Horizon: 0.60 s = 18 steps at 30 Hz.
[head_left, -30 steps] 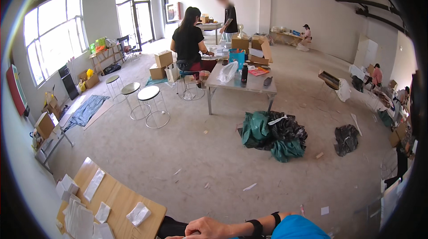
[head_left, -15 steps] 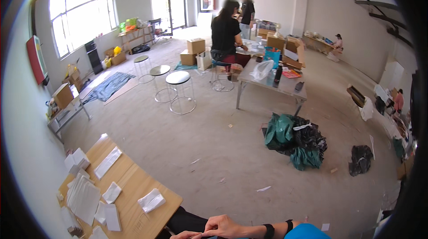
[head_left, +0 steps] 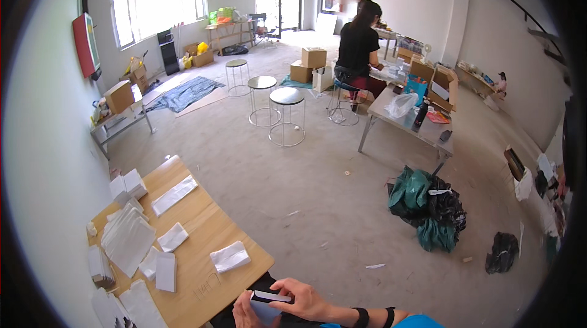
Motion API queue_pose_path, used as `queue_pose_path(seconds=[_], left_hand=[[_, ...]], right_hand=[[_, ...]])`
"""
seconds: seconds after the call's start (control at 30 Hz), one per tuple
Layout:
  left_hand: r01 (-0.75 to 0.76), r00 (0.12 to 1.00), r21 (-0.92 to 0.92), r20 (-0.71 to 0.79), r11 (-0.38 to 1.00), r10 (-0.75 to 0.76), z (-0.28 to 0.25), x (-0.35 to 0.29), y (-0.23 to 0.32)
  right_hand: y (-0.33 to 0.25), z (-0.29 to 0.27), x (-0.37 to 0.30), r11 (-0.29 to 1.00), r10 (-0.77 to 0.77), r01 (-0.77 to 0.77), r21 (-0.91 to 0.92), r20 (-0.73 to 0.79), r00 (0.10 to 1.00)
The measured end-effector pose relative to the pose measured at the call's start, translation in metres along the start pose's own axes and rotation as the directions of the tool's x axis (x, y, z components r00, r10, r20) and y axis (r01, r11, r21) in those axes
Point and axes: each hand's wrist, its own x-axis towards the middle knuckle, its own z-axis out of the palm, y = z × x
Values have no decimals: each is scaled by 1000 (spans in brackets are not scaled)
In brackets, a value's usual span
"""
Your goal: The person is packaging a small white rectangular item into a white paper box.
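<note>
At the bottom edge, my left hand [head_left: 246,312] wraps round the side of a small pale box-like thing [head_left: 264,311] with a dark strip at its top. My right hand [head_left: 306,298] grips it from the other side, thumb and fingers at its upper end. Fingers cover part of it, and I cannot tell its exact kind. Left of my hands is a wooden table [head_left: 241,279] bearing a stack of clear plastic sleeves [head_left: 129,237], a white flat box [head_left: 166,272] and a folded white packet [head_left: 230,257].
A metal table [head_left: 403,121] with cartons stands at the far right, a seated person [head_left: 359,46] beside it. Several round stools [head_left: 287,96] stand mid-floor. Green and black plastic bags [head_left: 428,205] lie on the floor to the right.
The view has swung left, so the room and wooden table sit further right. My hands have come up into view, and the box-like thing now shows between them.
</note>
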Motion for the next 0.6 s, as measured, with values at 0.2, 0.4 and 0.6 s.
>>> queue_pose_path(seconds=[0.2, 0.4, 0.6], left_hand=[[16, 998, 179, 51, 984, -25, -33, -12, -13], [-52, 999, 41, 16, 998, 52, -38, 3, -38], [10, 1000, 139, 16, 990, -13, -48, -9, -55]], right_hand=[[13, 17, 7, 991, -122, 127, -45, 99, 988], [-8, 20, 35, 884, 239, -362, 296, 378, 894], [19, 39, 57, 687, 261, -599, 411, 630, 732]])
